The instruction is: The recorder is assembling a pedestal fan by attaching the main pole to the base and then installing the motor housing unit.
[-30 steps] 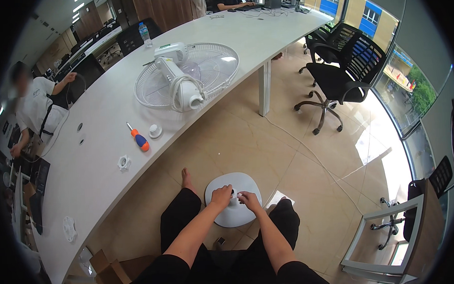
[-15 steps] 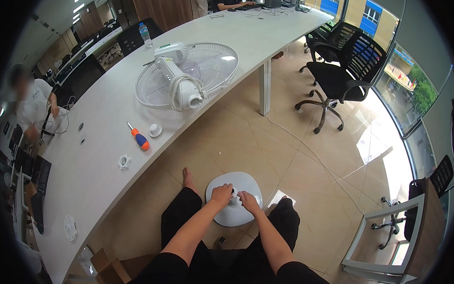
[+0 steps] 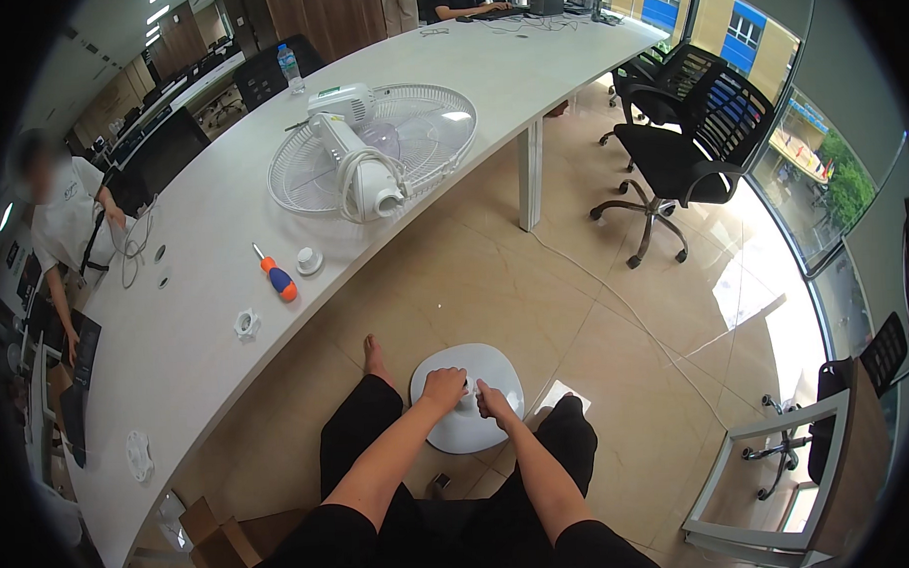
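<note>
A white fan base (image 3: 497, 368), a flat plate with rounded corners, lies on the floor between my legs. A short white post (image 3: 468, 400) stands up from its middle. My left hand (image 3: 445, 387) is closed around the top of this post from the left. Against the post's right side, my right hand (image 3: 495, 402) is closed, its fingertips close to the left hand's. Part of the post is hidden by my fingers. On the table lies the fan's upper part, with a white motor housing (image 3: 340, 104), a round wire grille (image 3: 296, 184) and a coiled cord (image 3: 354, 177).
The white table (image 3: 202, 233) holds an orange-and-blue screwdriver (image 3: 276, 278), a white knob (image 3: 309, 260), a white ring nut (image 3: 247, 324), a white disc (image 3: 139, 456) and a bottle (image 3: 289, 69). A co-worker (image 3: 71, 207) stands left. A cardboard box (image 3: 218, 538) and a chair (image 3: 685, 136) are nearby.
My hands stay at the post with hardly any shift. At the left, the co-worker's one arm has reached down toward the black device, and the pale cable hangs lower, against the table.
</note>
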`<state>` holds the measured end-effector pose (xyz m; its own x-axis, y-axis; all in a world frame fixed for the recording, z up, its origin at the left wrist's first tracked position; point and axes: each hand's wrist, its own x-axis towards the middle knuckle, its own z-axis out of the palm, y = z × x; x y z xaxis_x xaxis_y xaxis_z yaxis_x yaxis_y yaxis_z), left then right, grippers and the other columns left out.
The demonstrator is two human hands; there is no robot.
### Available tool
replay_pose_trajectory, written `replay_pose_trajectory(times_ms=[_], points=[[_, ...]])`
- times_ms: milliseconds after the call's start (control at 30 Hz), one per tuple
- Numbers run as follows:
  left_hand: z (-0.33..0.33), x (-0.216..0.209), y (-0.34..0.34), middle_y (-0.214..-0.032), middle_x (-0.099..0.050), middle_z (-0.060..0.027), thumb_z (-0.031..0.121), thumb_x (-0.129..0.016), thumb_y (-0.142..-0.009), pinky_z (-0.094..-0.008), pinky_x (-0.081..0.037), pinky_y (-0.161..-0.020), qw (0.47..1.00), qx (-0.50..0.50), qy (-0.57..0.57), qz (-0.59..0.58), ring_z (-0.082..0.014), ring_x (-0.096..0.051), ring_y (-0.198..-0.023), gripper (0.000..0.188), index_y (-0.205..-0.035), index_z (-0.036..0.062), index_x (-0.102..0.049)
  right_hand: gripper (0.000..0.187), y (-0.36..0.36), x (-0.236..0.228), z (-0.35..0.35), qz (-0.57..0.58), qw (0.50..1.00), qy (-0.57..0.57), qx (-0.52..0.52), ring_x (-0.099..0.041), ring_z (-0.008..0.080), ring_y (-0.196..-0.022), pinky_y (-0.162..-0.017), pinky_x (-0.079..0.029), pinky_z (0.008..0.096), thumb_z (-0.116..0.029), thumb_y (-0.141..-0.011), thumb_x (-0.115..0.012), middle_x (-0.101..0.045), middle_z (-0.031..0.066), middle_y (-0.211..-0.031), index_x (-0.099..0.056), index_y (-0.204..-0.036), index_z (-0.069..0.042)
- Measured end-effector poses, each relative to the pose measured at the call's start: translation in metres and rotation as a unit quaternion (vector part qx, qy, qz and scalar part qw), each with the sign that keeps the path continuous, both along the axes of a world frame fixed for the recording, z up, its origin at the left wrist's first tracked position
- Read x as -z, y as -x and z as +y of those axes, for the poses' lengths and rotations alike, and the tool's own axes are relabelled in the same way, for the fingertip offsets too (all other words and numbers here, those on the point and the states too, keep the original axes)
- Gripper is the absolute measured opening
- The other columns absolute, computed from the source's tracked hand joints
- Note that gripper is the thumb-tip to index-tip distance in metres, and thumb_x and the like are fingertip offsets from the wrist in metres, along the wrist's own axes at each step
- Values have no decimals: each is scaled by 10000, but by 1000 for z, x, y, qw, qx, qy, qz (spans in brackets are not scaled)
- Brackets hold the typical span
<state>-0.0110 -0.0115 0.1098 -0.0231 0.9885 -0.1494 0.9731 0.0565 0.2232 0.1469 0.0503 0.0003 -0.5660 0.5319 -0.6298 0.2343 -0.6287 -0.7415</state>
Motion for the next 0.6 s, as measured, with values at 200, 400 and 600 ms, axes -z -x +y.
replay_pose_trajectory(times_ms=[200, 400, 600], points=[[8, -2, 2, -892, -707, -101, 310, -776, -785, -427, -556, -725, 999, 34, -2, 34, -289, -702, -871, 266, -904, 88, -688, 598, 6, -9, -10, -25, 999, 5, 25, -434, 153, -458, -446, -371, 298, -599, -984, -440, -437, 7, -547, -500, -672, -93], [17, 4, -2, -860, -718, -99, 287, -764, -755, -429, -541, -740, 995, 60, 24, 79, -284, -702, -861, 213, -853, 104, -720, 627, 8, -3, -14, -38, 996, -78, 35, -481, 163, -465, -456, -410, 317, -599, -984, -422, -498, 36, -577, -521, -659, -72], [21, -1, -8, -852, -728, -97, 220, -734, -746, -429, -538, -735, 994, 54, 25, 90, -279, -706, -866, 124, -806, 112, -742, 463, 5, 1, -8, 17, 998, 51, 30, -393, 139, -506, -521, -385, 298, -520, -973, -455, -437, -11, -615, -457, -720, -132]])
